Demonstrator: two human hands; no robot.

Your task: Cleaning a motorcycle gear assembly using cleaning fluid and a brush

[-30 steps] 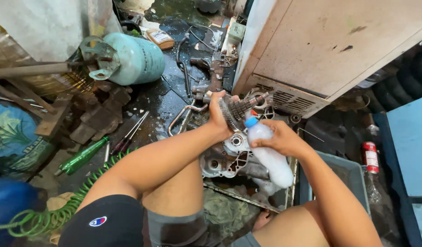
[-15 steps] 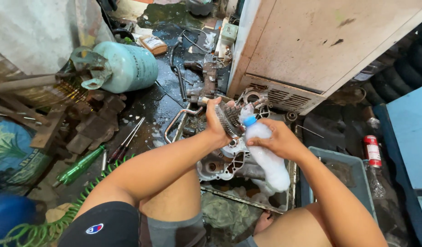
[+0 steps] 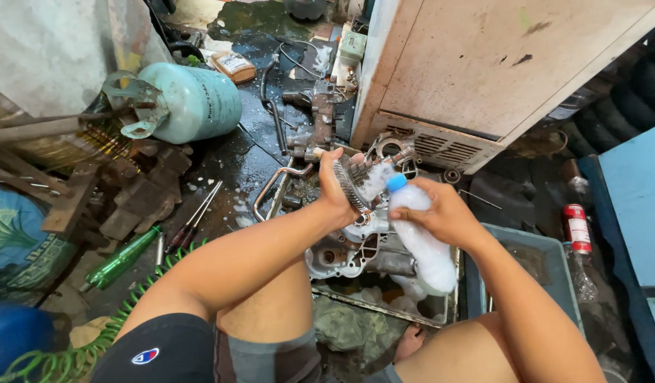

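Observation:
My left hand (image 3: 336, 186) grips a scrub brush (image 3: 353, 186) with its bristles turned toward a clear plastic bottle (image 3: 423, 237). My right hand (image 3: 444, 213) holds that bottle, which has a blue cap and foamy white liquid inside. White foam sits between the bottle's cap and the brush. Under both hands lies a grey metal engine casing (image 3: 345, 254) inside a shallow metal tray (image 3: 384, 305).
A pale green gas cylinder (image 3: 192, 103) lies at the left on the wet dark floor. Screwdrivers (image 3: 192, 220), a green glass bottle (image 3: 121, 259) and a coiled green hose (image 3: 86, 347) lie nearby. A large beige metal cabinet (image 3: 497, 64) stands ahead. A grey plastic tub (image 3: 547, 269) sits at right.
The view has drifted slightly. Both hands stay together over the casing, with the bottle's cap now close against the brush and foam showing there.

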